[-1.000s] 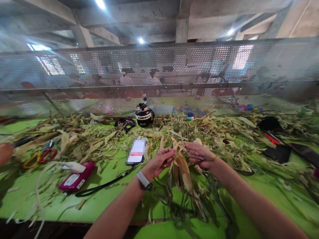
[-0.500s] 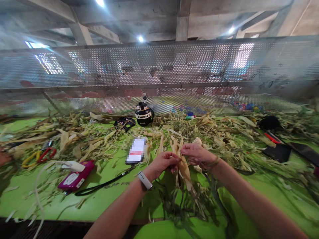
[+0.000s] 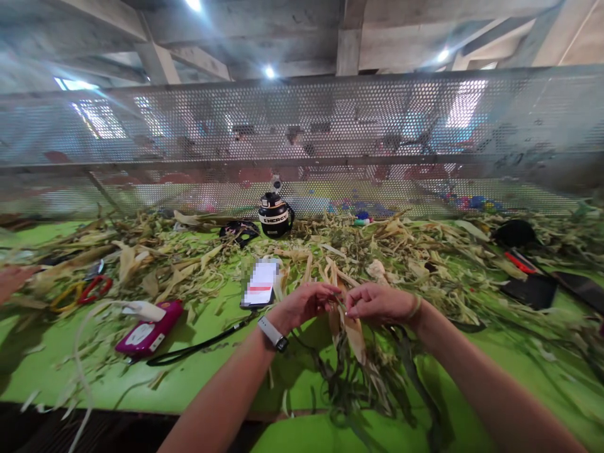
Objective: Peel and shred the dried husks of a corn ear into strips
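Note:
My left hand (image 3: 309,303), with a pale watch band on its wrist, is closed with the fingertips pinched on a thin strip of corn husk. Close beside it, my right hand (image 3: 381,303) is also closed, thumb against finger, at the same thin husk; the fingers partly hide what they pinch. A wide tan corn husk (image 3: 355,340) hangs down between and below my hands. Under them dangles a tangle of dark green strips (image 3: 342,384), reaching the table's front edge. A pale crumpled lump (image 3: 376,270) lies just behind my right hand.
Dried husk scraps (image 3: 401,242) cover much of the green table (image 3: 207,384). A phone (image 3: 260,284), a purple power bank (image 3: 148,330), scissors (image 3: 94,289) and a black jug (image 3: 274,217) lie around. A perforated metal screen (image 3: 311,113) stands behind. Another person's hand (image 3: 14,281) shows at left.
My right hand has lowered slightly and its fingers have curled in more. My left hand has turned, its fingers raised a little. The other person's hand has come further into view at left.

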The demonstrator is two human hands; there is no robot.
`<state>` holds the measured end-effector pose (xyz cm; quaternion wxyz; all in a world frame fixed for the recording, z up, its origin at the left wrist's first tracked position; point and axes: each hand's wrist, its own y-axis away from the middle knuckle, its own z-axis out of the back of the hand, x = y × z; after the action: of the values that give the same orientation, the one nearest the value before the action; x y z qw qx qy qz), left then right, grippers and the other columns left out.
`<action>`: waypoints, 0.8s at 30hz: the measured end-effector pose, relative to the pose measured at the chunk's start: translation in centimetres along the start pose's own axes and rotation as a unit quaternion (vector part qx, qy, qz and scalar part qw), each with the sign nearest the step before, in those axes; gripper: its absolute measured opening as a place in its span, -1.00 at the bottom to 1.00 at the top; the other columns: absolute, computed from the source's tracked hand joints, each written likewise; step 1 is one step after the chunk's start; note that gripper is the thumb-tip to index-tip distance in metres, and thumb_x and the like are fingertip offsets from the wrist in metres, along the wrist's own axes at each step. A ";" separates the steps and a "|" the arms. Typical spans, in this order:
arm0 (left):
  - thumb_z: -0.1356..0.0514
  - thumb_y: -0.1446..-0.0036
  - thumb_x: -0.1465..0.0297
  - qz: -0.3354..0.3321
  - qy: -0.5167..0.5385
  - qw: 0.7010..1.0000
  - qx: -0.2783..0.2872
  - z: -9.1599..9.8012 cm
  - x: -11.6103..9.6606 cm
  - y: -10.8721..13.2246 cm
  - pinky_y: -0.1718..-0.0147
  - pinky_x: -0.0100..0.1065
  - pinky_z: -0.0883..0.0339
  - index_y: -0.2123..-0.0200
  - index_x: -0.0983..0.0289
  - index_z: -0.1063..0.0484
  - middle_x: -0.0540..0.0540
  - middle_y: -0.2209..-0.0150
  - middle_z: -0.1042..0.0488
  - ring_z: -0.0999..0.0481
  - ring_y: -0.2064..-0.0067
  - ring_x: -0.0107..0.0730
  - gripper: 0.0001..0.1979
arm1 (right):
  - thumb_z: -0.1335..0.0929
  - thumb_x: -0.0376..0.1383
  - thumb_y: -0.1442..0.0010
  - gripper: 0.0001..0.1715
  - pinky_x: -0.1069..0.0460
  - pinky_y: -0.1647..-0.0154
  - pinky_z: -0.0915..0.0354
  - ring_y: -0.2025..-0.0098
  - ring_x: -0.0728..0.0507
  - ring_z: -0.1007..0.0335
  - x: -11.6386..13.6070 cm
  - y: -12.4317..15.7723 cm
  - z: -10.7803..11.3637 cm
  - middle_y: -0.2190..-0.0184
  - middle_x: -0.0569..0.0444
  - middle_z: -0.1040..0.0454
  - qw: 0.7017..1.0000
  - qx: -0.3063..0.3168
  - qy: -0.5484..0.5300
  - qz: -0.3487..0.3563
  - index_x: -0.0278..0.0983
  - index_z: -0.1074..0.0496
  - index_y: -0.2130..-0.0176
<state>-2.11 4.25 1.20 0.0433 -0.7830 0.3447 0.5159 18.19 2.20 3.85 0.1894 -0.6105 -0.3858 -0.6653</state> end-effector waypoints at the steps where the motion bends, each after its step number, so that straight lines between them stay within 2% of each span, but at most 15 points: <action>1: -0.32 0.17 0.44 -0.003 -0.005 1.000 -0.006 0.0 0.0 0.0 0.53 -0.55 -0.23 0.42 0.33 -0.55 0.05 0.44 -0.54 -0.37 0.55 -0.63 -0.85 | -0.44 -0.17 0.02 -0.68 0.19 0.79 0.24 0.76 0.17 0.10 0.0 0.0 0.1 0.74 0.35 -0.13 1.000 -0.001 0.007 -0.005 -0.36 -0.34 0.42; 5: -0.39 0.26 0.41 -0.014 -0.063 0.998 -0.002 0.2 0.1 0.1 0.53 -0.55 -0.22 0.43 0.32 -0.55 0.03 0.43 -0.54 -0.38 0.54 -0.63 -0.78 | -0.44 -0.13 0.03 -0.65 0.19 0.81 0.26 0.79 0.18 0.13 0.5 0.1 0.5 0.75 0.35 -0.14 1.000 -0.030 0.003 -0.008 -0.35 -0.33 0.41; 10: -0.41 0.25 0.33 -0.045 -0.140 0.988 0.045 0.1 -0.2 0.5 0.53 -0.51 -0.22 0.23 0.32 -0.48 0.06 0.40 -0.55 -0.38 0.53 -0.59 -0.57 | -0.42 -0.09 0.00 -0.59 0.19 0.82 0.26 0.81 0.16 0.12 0.8 -0.3 0.9 0.80 0.39 -0.10 0.995 -0.100 0.008 0.022 -0.32 -0.33 0.26; 13: -0.42 0.26 0.34 -0.058 -0.167 0.983 0.052 0.2 -0.5 0.6 0.44 -0.47 -0.25 0.24 0.32 -0.40 0.03 0.46 -0.54 -0.42 0.50 -0.54 -0.54 | -0.43 -0.11 0.02 -0.51 0.20 0.82 0.26 0.81 0.15 0.13 0.5 -0.8 0.7 0.80 0.40 -0.12 0.995 -0.098 0.013 0.024 -0.33 -0.31 0.17; 17: -0.41 0.24 0.37 -0.071 -0.188 0.978 0.056 0.4 -0.9 0.8 0.31 -0.45 -0.25 0.20 0.31 -0.38 0.05 0.43 -0.55 -0.49 0.38 -0.46 -0.52 | -0.43 -0.12 0.03 -0.52 0.20 0.82 0.25 0.81 0.15 0.16 0.2 -1.1 0.2 0.81 0.41 -0.09 0.993 -0.106 0.020 0.046 -0.33 -0.29 0.18; 24: -0.39 0.21 0.34 -0.088 -0.275 0.957 0.040 0.8 -1.4 1.1 0.25 -0.40 -0.24 0.14 0.30 -0.42 0.08 0.38 -0.56 -0.51 0.30 -0.37 -0.51 | -0.40 -0.09 -0.01 -0.55 0.18 0.78 0.29 0.78 0.14 0.22 0.1 -1.2 -0.1 0.81 0.42 -0.02 0.989 -0.118 0.064 0.060 -0.32 -0.28 0.20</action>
<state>-3.72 4.49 2.31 0.2130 -0.6360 0.2698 0.6909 17.20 2.90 3.58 0.1797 -0.6069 -0.2544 -0.7312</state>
